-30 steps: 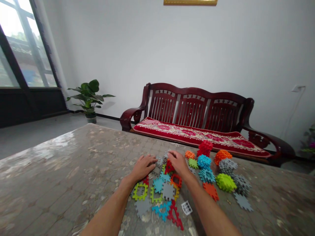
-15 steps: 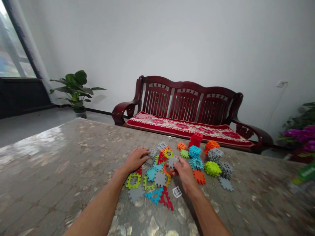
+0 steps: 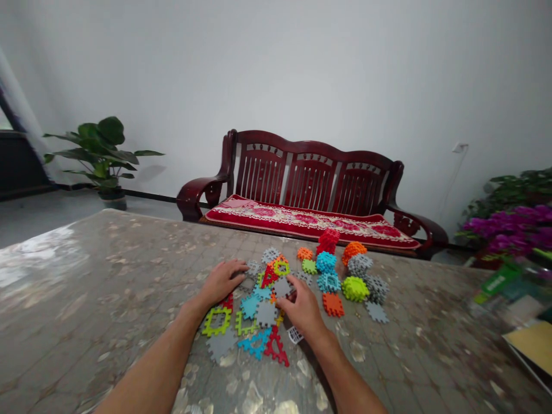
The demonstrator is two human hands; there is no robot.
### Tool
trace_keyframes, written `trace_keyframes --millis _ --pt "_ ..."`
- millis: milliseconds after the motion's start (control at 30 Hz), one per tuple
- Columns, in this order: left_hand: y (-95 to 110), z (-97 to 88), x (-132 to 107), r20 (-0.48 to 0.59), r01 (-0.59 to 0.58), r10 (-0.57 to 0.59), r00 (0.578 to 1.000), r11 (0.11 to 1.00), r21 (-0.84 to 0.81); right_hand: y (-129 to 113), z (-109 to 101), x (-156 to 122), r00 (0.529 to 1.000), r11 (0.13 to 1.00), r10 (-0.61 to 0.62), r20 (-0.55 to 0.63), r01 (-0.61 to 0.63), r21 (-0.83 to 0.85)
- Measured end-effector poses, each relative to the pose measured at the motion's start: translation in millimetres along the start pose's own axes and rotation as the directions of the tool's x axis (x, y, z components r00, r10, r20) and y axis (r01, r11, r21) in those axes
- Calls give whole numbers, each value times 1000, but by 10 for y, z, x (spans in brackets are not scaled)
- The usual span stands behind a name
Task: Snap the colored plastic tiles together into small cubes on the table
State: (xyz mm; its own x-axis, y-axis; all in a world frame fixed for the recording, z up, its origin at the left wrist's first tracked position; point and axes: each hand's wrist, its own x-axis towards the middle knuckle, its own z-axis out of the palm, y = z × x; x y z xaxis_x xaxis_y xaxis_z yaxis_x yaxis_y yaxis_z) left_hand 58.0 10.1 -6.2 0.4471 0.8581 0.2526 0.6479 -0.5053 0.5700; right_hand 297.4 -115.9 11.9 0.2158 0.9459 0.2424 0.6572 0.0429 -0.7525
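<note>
On the left side of a loose pile, my left hand (image 3: 223, 282) rests with fingers stretched and thumb apart, touching or close to grey frame pieces (image 3: 249, 282). My right hand (image 3: 302, 307) has its thumb and forefinger at the edge of a grey square notched tile (image 3: 282, 287), held over the pile. Around them lie a second grey square tile (image 3: 266, 314), a blue tile (image 3: 250, 306), green frames (image 3: 217, 321), a blue triangle (image 3: 255, 343) and red triangles (image 3: 276, 347). A small white grid piece (image 3: 295, 334) is partly under my right wrist.
Sorted stacks stand to the right: red (image 3: 328, 241), blue (image 3: 326, 263), orange (image 3: 354, 252), grey (image 3: 376, 288) and green (image 3: 355, 288). A patterned cover lies on the table (image 3: 129, 276). Beyond it is a wooden bench (image 3: 310, 184); purple flowers (image 3: 513, 227) and a yellowish box (image 3: 532, 345) are at right.
The view has turned a little to the right. My right hand has shifted slightly left over the pile with the grey tile. My left hand stays about where it was.
</note>
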Motion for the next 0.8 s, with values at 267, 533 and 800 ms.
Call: trace_keyframes --millis 267,533,800 --pt "1 -10 9 36 -32 29 999 995 94 -42 1 -41 998 984 -53 43 59 -169" --pt "-10 8 11 18 -11 10 1000 998 69 -122 2 -82 999 960 -51 18 54 -274" --pt "0 -8 10 26 -26 24 999 996 85 -88 49 -76 995 951 -100 1 96 -296"
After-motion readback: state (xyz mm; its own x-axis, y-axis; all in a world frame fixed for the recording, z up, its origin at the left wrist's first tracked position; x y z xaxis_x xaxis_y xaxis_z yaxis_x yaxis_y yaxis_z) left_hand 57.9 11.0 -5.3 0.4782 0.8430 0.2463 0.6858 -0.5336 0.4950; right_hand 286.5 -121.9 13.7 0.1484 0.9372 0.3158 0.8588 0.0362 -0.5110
